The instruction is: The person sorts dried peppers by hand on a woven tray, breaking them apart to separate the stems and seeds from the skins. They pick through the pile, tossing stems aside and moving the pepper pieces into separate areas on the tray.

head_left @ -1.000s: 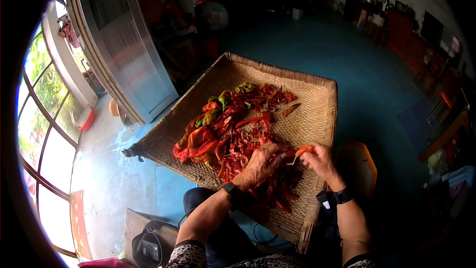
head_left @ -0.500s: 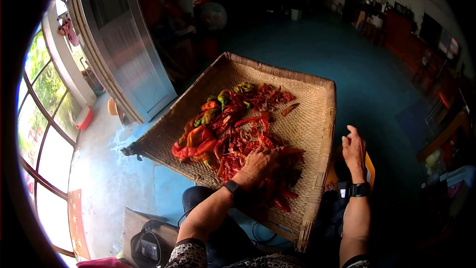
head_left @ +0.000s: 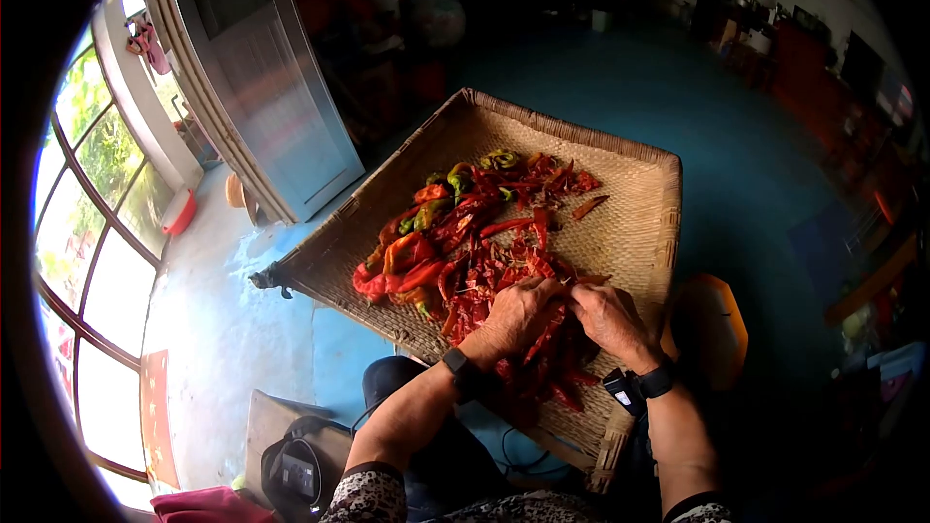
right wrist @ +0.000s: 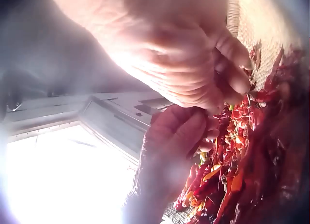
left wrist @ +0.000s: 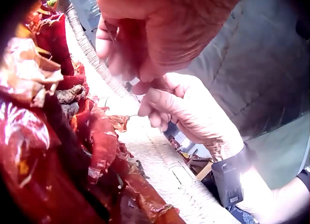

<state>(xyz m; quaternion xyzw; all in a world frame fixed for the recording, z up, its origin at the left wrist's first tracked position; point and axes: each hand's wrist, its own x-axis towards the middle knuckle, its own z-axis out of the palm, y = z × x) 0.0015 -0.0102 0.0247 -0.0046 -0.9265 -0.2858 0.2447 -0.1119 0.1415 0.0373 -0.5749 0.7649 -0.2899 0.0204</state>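
In the head view, both hands meet over red peppers [head_left: 465,223] on a woven tray [head_left: 635,194]. The left hand [head_left: 521,318] has its fingers curled round a dark red pepper, which shows between them in the left wrist view. Close against it, the right hand [head_left: 610,322] pinches the pepper's end with thumb and fingertips; that end is mostly hidden. In the right wrist view, the right hand [right wrist: 164,49] lies above the left hand [right wrist: 167,151], their fingertips touching or nearly so. Dried pieces and loose peppers [left wrist: 101,141] lie below the fingers.
Larger red and green peppers [head_left: 412,257] fill the tray's left part. An orange-rimmed container [head_left: 709,329] stands right of the tray, beside the right wrist. A black bag [head_left: 295,470] sits at lower left, and a door [head_left: 262,87] stands behind the tray.
The right hand has come back from beyond the tray's right edge, where it was open above the container, to the left hand. The head view has shifted slightly.
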